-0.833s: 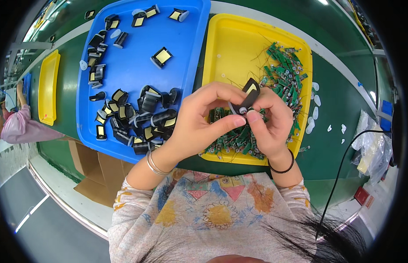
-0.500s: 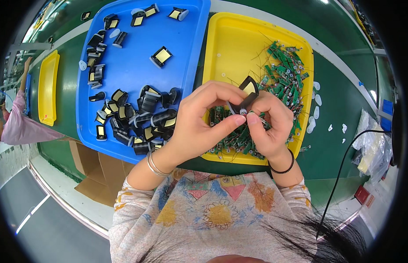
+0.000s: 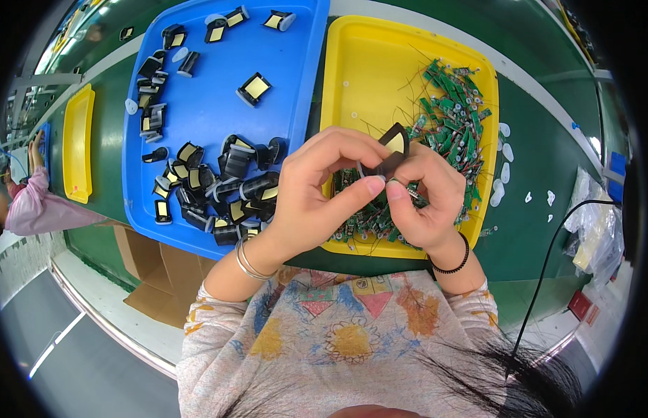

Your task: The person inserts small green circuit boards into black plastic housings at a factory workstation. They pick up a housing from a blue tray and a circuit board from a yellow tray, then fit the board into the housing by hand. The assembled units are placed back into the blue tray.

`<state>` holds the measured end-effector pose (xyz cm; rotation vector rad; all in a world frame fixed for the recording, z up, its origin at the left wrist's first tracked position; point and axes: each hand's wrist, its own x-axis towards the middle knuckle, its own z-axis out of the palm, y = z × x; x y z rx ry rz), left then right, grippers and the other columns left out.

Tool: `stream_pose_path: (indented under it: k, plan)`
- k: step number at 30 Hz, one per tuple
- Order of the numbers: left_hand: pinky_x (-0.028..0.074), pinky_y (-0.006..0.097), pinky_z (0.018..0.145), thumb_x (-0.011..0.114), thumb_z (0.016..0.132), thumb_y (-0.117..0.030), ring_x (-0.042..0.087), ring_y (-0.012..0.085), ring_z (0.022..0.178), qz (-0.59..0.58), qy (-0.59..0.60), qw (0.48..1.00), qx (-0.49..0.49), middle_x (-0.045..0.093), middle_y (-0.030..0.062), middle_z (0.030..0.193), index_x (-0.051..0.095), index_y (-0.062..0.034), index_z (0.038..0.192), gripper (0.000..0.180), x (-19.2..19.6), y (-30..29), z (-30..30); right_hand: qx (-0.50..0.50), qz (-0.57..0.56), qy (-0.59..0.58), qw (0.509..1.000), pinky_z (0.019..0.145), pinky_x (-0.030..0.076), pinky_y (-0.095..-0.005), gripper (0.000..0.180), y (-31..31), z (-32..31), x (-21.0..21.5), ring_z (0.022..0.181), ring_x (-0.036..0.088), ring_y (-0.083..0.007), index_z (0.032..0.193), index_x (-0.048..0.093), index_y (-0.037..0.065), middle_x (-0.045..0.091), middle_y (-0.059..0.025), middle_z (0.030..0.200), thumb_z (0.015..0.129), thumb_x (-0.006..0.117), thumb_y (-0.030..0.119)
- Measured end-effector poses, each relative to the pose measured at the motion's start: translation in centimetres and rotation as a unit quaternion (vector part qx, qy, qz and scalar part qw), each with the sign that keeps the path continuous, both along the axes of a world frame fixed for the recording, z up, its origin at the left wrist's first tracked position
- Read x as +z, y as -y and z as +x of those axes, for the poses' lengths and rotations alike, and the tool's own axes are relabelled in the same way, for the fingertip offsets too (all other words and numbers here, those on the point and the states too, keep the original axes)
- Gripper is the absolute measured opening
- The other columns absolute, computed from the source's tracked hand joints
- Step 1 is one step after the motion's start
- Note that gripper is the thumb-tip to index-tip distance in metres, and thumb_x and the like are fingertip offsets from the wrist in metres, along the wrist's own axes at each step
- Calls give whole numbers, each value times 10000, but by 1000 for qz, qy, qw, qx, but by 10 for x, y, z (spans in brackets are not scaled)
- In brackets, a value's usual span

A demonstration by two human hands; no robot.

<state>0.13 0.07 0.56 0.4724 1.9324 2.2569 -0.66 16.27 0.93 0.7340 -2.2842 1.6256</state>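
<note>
A black plastic housing (image 3: 391,164) with a pale yellow pad is held up between my two hands, above the near part of the yellow tray. My left hand (image 3: 324,188) is closed on it, with the thumb at its lower edge and the fingers behind. My right hand (image 3: 435,188) pinches close against the housing's right side. A small green circuit board (image 3: 416,196) shows under its curled fingers; the contact point is partly hidden by the fingertips. Beneath both hands, the yellow tray (image 3: 369,63) carries many loose green circuit boards (image 3: 453,118) with thin wires.
To the left, a blue tray (image 3: 212,90) holds many black housings (image 3: 237,164). Clear oval pieces (image 3: 505,173) and plastic bags (image 3: 592,226) lie at the right, near a black cable (image 3: 540,292). A cardboard box (image 3: 157,272) is below the table edge. A co-worker (image 3: 42,202) sits far left beside another yellow tray (image 3: 78,139).
My fingertips have shifted slightly at the housing, and the round metal detail seen at its lower edge is now covered. At far left, the co-worker's raised arm has come down.
</note>
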Motion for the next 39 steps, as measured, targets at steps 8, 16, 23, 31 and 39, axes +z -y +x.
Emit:
stream_pose_path:
  k: [8, 16, 23, 31, 39]
  plan:
    - [415, 263, 797, 524, 825, -13, 515, 124, 874, 44, 48, 997, 35, 524, 80, 984, 471, 11, 982, 167, 0, -6, 2, 16, -26, 26, 999, 518, 405, -274, 134, 2, -2, -9, 565, 527, -218, 714, 528, 40, 538, -88, 651, 670, 650, 73]
    - [383, 325, 896, 460, 836, -14, 529, 212, 999, 33, 67, 993, 96, 515, 120, 1062, 462, 12, 985, 151, -2, 1, 0, 13, -11, 23, 1000, 540, 431, -273, 156, 6, -3, -5, 601, 552, -204, 817, 570, 8, 568, -93, 701, 692, 648, 60]
    - [377, 370, 917, 531, 796, -29, 508, 254, 1062, 49, 89, 993, 60, 516, 167, 1117, 466, 7, 904, 131, 6, 2, -4, -15, -54, 74, 996, 561, 443, -258, 119, 2, -2, -11, 617, 568, -189, 809, 588, 5, 592, -93, 739, 701, 631, 32]
    - [400, 412, 918, 616, 735, -29, 519, 301, 1062, 33, 71, 997, 14, 556, 170, 1091, 464, -12, 767, 156, 1, 11, -4, 28, -72, 68, 995, 576, 443, -254, 112, -2, -3, -8, 617, 573, -179, 805, 597, 15, 600, -84, 737, 697, 622, 28]
    - [428, 433, 893, 635, 721, -44, 532, 310, 1041, 48, 78, 995, 43, 562, 149, 1084, 456, -24, 729, 180, 3, 10, -2, 58, -103, 47, 992, 519, 440, -233, 143, -1, -5, -9, 603, 579, -156, 828, 608, 15, 601, -93, 732, 691, 634, 44]
